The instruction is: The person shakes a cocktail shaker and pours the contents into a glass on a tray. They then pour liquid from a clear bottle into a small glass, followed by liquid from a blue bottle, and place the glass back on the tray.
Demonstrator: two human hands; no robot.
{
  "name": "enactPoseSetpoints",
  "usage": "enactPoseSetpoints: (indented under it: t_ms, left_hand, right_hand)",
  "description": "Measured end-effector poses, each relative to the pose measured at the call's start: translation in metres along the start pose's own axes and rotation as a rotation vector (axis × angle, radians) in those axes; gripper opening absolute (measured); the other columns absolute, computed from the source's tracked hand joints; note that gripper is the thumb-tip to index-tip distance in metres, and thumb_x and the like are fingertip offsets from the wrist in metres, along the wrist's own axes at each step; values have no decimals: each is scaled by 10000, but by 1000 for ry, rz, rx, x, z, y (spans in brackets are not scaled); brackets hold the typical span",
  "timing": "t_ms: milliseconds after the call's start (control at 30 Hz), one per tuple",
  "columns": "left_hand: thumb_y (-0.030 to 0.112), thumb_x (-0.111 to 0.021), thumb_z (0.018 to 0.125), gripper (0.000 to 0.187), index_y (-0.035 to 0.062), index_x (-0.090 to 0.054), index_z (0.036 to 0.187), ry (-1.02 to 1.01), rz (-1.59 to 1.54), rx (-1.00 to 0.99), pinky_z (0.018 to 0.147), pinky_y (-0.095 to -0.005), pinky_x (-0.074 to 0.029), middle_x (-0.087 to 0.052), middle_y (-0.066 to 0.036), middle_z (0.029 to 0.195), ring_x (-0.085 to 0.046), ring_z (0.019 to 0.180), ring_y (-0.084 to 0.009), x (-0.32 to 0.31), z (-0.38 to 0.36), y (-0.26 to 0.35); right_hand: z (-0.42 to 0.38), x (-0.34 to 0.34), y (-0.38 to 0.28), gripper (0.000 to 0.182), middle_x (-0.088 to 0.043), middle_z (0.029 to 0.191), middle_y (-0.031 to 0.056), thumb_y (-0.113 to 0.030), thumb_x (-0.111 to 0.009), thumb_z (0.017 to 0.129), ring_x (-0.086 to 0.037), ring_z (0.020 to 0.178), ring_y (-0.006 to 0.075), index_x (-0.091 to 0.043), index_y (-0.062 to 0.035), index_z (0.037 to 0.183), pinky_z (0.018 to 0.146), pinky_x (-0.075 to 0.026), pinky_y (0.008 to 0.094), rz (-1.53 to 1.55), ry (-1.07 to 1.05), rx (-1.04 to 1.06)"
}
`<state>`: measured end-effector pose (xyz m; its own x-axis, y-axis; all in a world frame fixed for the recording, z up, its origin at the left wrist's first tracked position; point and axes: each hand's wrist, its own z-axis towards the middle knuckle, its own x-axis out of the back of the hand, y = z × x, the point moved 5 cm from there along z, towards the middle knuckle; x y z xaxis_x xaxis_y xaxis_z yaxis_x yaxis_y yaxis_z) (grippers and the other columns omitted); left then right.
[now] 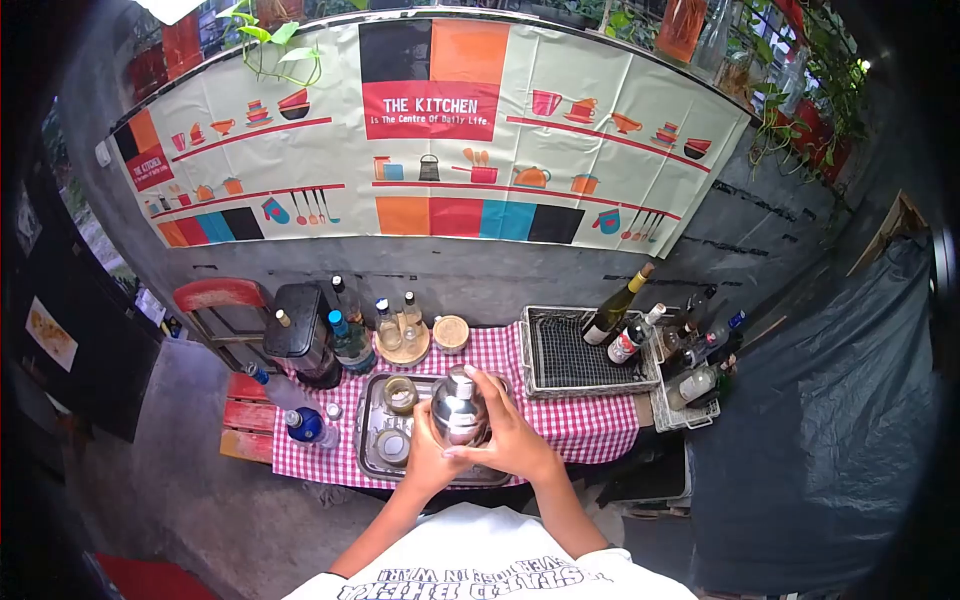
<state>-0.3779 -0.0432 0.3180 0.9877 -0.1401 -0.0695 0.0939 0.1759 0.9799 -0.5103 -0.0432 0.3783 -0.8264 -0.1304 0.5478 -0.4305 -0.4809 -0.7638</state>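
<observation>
A shiny metal shaker (461, 408) is held between both hands above the right part of a metal tray (372, 462). My left hand (432, 452) is wrapped round its left side. Against the right side and top lie the fingers of my right hand (505, 432), with its thumb near the bottom. On the tray, left of the shaker, stand a glass jar (400, 394) and, closer to me, a second round glass (392, 446). The shaker and hands hide the tray's right part.
A checkered cloth (590, 430) covers the table. A wire basket (588, 385) with bottles sits at the right. Small bottles stand on a round wooden board (404, 352); a blue-labelled bottle (306, 425) is at the left. A red chair (220, 293) stands behind.
</observation>
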Motion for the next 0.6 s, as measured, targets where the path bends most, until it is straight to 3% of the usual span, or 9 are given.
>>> enactPoseSetpoints:
  t_ms: [100, 200, 233, 267, 367, 467, 500, 600]
  left_hand:
    - [183, -882, 650, 939, -50, -252, 1307, -126, 247, 0, 1010, -392, -446, -526, -252, 1230, -570, 1174, -326, 11, 5, -6]
    - [117, -858, 670, 1017, -20, -146, 1383, -251, 296, 160, 1013, -388, -445, -503, -239, 1290, -549, 1204, -285, 22, 8, 2]
    - [161, -844, 697, 997, -29, -166, 1402, -256, 424, 117, 1022, -401, -443, -506, -266, 1287, -552, 1212, -328, 27, 9, 12]
    - [161, -844, 697, 997, -29, -166, 1402, -261, 425, 120, 1022, -401, -443, -506, -266, 1287, -552, 1212, -328, 34, 11, 12]
    - [222, -825, 730, 907, -36, -301, 1424, -320, 464, 114, 1043, -433, -430, -466, -284, 1346, -522, 1244, -390, 55, 13, -1]
    - [206, -806, 756, 837, -33, -345, 1412, -345, 531, 71, 1032, -430, -437, -488, -269, 1332, -540, 1219, -385, 69, 8, -6]
    - [192, -781, 789, 747, -26, -395, 1391, -360, 477, 96, 989, -424, -468, -524, -239, 1293, -566, 1175, -374, 74, 8, -11]
    - [188, -768, 810, 670, 4, -438, 1362, -391, 485, 89, 874, -365, -535, -564, -189, 1242, -600, 1132, -294, 90, 5, -15]
  right_hand:
    - [7, -17, 18, 1264, -335, 1456, 230, -384, -917, 619, -390, 1354, 361, -101, -60, 1528, 1116, -347, 455, 174, 92, -153]
    - [12, -39, 43, 1199, -412, 1339, 154, -313, -886, 638, -461, 1257, 267, -108, -92, 1523, 1069, -385, 412, 714, 261, -231]
    - [14, -46, 52, 1172, -425, 1317, 146, -294, -863, 648, -480, 1235, 256, -103, -108, 1521, 1048, -407, 402, 689, 303, -207]
    - [13, -57, 69, 1095, -447, 1292, 126, -266, -836, 678, -510, 1193, 246, -140, -137, 1513, 1010, -451, 395, 706, 378, -187]
    - [6, -91, 96, 887, -472, 1264, 100, -208, -732, 775, -553, 1148, 239, -214, -173, 1494, 972, -512, 396, 1150, 585, -402]
    - [-3, -130, 117, 614, -530, 1225, 94, -241, -625, 894, -585, 1113, 241, -330, -156, 1426, 945, -525, 404, 1422, 714, -483]
    - [-6, -143, 119, 458, -603, 1164, 108, -346, -544, 950, -634, 1051, 255, -447, -108, 1330, 922, -535, 412, 1463, 677, -560]
    - [-15, -170, 115, 472, -650, 1109, 129, -445, -483, 973, -655, 1016, 263, -525, -63, 1247, 899, -541, 408, 1581, 705, -625]
